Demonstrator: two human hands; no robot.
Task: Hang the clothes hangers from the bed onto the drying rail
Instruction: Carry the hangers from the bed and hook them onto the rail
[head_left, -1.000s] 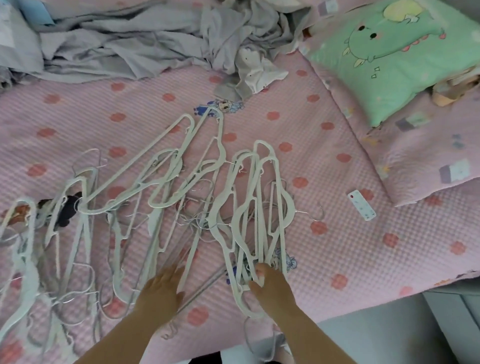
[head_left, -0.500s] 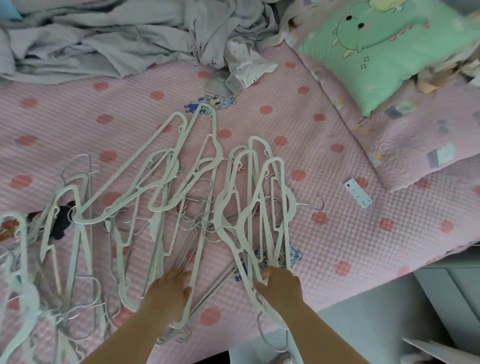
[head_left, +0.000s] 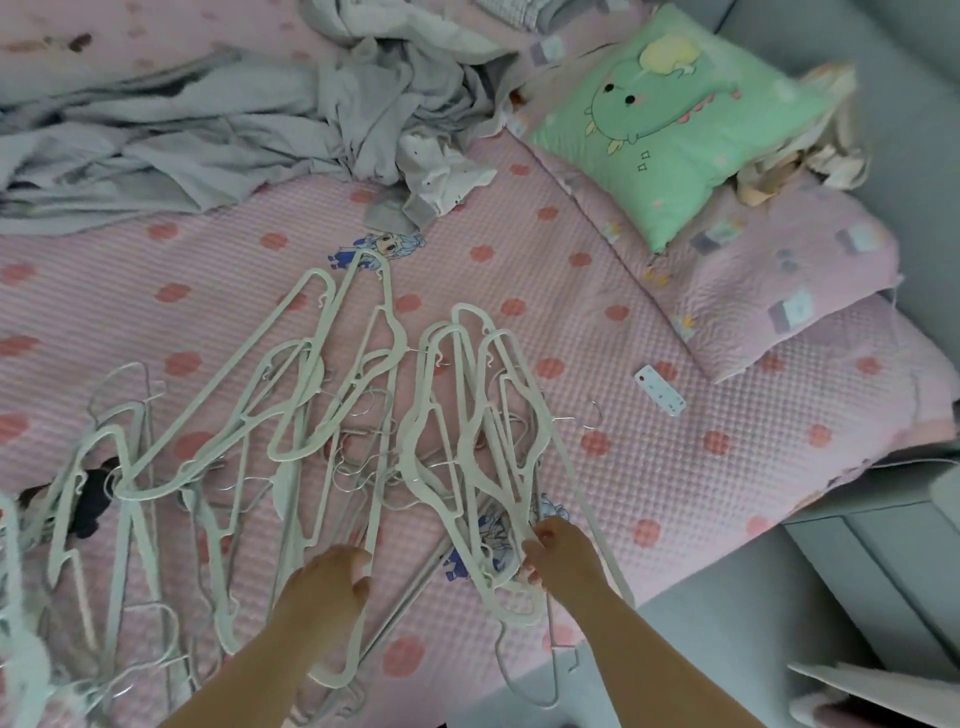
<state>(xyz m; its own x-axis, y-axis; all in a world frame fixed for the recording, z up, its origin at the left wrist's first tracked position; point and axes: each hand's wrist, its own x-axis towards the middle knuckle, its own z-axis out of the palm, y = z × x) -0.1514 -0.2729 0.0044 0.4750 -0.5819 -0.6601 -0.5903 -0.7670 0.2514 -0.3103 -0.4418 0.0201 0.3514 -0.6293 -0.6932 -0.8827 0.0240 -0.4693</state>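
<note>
— Where do the hangers (head_left: 223, 387) lie?

— They are spread in a white tangle over the pink dotted bed (head_left: 623, 467), filling the lower left and centre of the frame, with thin wire hooks mixed among them.

— And the person's hands?

— The left hand (head_left: 332, 577), at bottom centre, has thumb and fingers curled round the long bar of a single hanger (head_left: 337, 678), whose lower end sits near the bed's near edge. The right hand (head_left: 558, 558), just to the right, grips a bundle (head_left: 511, 610) of several hangers near its lower end. The bundle fans up the frame across the bed, and a wire hook dips past the bed's near edge.

— What else is there?

— Crumpled grey clothes (head_left: 208, 130) are heaped at upper left and a green cartoon pillow (head_left: 670, 119) sits at upper right. A small white strip (head_left: 660, 389) lies on the bed, right of the bundle.
</note>
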